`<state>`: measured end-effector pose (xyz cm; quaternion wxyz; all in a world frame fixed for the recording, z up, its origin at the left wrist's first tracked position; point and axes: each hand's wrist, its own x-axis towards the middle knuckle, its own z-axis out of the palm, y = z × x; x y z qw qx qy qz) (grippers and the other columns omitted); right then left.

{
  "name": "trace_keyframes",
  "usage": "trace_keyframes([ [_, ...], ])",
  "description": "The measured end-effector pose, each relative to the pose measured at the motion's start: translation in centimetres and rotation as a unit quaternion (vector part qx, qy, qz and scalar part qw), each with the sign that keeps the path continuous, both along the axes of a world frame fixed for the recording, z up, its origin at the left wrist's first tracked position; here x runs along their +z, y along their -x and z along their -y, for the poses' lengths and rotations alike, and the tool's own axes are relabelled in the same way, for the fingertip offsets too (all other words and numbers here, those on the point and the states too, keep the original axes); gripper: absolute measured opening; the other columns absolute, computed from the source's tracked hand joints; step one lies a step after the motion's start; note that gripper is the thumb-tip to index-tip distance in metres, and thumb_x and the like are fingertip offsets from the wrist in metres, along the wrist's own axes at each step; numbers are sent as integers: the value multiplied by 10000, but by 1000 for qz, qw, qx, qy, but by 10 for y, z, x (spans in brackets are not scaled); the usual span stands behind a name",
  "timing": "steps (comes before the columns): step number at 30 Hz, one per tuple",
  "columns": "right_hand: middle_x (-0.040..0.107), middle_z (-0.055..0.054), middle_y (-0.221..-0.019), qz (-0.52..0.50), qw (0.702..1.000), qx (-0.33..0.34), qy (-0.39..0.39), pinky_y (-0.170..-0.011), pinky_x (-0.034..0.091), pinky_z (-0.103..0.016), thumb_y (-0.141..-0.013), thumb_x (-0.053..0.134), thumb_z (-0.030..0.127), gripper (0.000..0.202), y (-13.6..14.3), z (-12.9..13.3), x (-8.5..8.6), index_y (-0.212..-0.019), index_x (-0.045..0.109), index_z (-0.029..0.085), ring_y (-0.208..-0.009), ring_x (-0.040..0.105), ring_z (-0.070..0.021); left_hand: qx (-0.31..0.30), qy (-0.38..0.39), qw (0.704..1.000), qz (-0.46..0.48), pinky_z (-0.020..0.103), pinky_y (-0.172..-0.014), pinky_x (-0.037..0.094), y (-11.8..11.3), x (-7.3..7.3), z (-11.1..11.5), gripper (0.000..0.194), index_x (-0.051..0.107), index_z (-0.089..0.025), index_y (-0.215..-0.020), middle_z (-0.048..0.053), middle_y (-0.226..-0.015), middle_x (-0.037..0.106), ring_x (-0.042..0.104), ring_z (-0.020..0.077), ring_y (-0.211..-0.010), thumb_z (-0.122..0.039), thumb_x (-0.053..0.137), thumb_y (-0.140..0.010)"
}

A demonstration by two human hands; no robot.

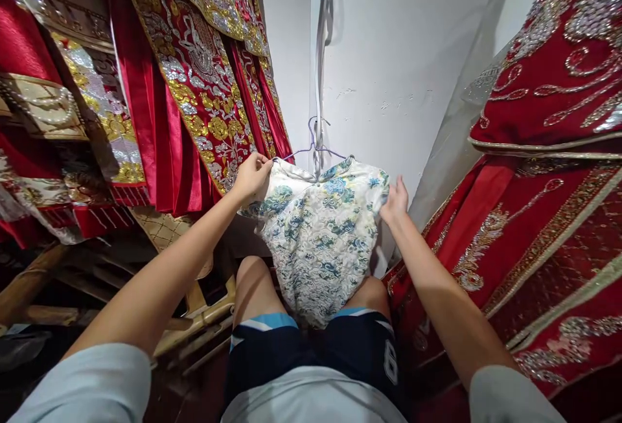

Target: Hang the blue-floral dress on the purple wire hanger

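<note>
A white blouse (323, 235) with blue and green flowers hangs in front of me on a thin purple hanger (311, 146). My left hand (253, 177) is closed, pinching the blouse at its left shoulder near the collar. At the opposite sleeve is my right hand (396, 199); its thumb side lies against or behind the sleeve edge, and some fingers point up. Part of that hand is hidden by the cloth. The hanger's hook rises above the collar in front of a pale vertical strip.
Red embroidered gowns (194, 67) with gold and silver hang on the left. More red beaded garments (549, 216) hang close on the right. A white wall (389, 54) with a vertical cable (321, 34) stands ahead. Bamboo furniture (204, 316) is at the lower left.
</note>
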<state>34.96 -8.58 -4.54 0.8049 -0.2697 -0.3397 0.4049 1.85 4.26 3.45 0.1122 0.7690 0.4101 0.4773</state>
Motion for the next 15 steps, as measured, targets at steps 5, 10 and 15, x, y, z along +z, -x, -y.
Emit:
trace_keyframes([
  [5,726,-115,-956,177,976,-121,25,-724,581,-402,-788,570,681,516,-7,4,18,-977,632,206,-923,699,-296,-27,8,998,55,294,-698,385,-3,2,-6,415,594,-179,-753,48,-764,627,544,198,-746,-454,375,-975],
  [10,704,-127,-965,295,946,-134,-1,-780,581,-449,-832,377,780,709,17,-10,77,-1140,617,188,-926,691,-293,-7,27,998,64,292,-659,369,-18,18,-6,444,547,-183,-675,33,-684,572,495,178,-679,-537,483,-936],
  [15,703,-94,-1092,445,890,78,-56,-879,572,-434,-877,528,652,600,86,46,92,-1297,613,232,-994,674,-258,-5,-5,993,116,290,-647,387,-22,3,-1,380,578,-182,-675,19,-655,559,495,158,-637,-506,597,-872],
])
